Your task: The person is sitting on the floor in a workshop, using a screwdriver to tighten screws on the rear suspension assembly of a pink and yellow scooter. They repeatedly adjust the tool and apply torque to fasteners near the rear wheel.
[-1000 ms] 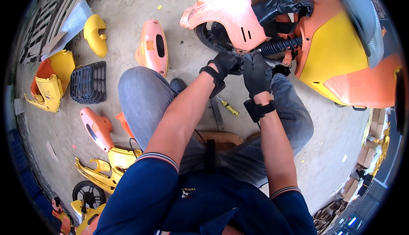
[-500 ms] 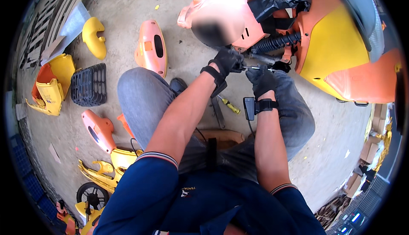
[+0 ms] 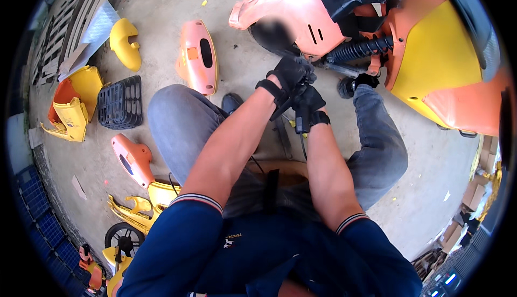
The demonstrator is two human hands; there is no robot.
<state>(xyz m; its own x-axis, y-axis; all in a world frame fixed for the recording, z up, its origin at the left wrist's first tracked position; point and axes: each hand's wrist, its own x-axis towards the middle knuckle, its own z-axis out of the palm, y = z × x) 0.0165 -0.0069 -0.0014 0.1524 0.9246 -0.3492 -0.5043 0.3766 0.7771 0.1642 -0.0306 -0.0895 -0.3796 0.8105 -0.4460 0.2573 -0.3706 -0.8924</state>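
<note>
Both my hands wear black gloves and meet just below an orange-and-yellow scooter (image 3: 433, 49). My left hand (image 3: 291, 74) is closed, its fingers beside the lower edge of the slotted orange body panel (image 3: 315, 20). Just under it, my right hand (image 3: 308, 101) is closed too and overlaps or touches the left. What the fingers hold, if anything, is hidden by the gloves. To the right of my left hand are the black coil-spring shock absorber (image 3: 362, 48) and a metal tube (image 3: 343, 69). A yellow-handled tool (image 3: 305, 135) shows in part behind my right wrist.
An orange oval cover (image 3: 198, 57), a yellow curved fender (image 3: 125, 44), a black plastic crate (image 3: 119, 102) and a yellow-orange shell (image 3: 75, 103) lie on concrete at the left. A flat dark bar (image 3: 282, 138) lies between my legs. Cardboard boxes (image 3: 474, 195) stand at the right.
My right hand has moved left and down, in against the left one. The thin metal rod seen between the hands is out of sight. My right leg has shifted outward.
</note>
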